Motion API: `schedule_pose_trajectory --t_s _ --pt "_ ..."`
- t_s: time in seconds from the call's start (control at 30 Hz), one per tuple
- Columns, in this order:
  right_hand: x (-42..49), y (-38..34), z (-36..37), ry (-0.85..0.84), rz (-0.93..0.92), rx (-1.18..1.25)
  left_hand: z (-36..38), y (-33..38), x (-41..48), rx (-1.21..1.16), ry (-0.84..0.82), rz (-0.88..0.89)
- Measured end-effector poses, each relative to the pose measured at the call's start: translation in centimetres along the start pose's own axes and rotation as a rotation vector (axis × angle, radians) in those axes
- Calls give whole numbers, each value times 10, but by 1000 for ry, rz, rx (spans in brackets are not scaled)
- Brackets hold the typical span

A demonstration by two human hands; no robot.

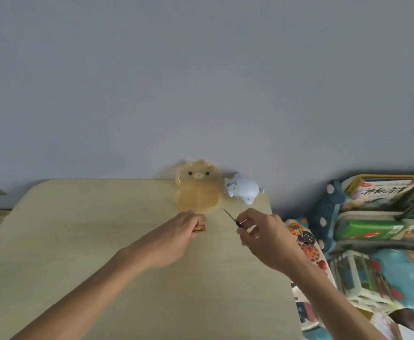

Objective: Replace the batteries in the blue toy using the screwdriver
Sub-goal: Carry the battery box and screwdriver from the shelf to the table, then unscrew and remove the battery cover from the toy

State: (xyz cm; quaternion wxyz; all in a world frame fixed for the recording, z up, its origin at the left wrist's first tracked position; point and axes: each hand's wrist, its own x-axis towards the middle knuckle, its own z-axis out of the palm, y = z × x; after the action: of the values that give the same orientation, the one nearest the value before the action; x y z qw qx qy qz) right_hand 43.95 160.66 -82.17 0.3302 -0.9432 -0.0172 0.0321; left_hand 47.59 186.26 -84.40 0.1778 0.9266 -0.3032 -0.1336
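one blue toy (243, 188), one screwdriver (231, 218), two hands

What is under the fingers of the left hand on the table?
Under the left hand a small red, green and orange object, possibly batteries, shows at the fingertips on the table. The fingers cover most of it, so its full shape stays hidden.

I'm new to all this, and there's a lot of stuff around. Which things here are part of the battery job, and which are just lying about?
Part of the job:
- blue toy
- screwdriver in the right hand
- batteries under the left hand

Just lying about:
- orange bear-shaped box (maybe for small parts; I cannot tell)
- books and boxes beside the table
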Motion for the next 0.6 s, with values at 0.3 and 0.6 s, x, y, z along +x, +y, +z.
schedule_pose_trajectory --t_s 0.3,0.6 --pt "-5 46 46 135 -208 -123 61 -18 9 155 155 238" --pt "-23 57 44 227 -204 -61 66 -14 2 127 125 196"
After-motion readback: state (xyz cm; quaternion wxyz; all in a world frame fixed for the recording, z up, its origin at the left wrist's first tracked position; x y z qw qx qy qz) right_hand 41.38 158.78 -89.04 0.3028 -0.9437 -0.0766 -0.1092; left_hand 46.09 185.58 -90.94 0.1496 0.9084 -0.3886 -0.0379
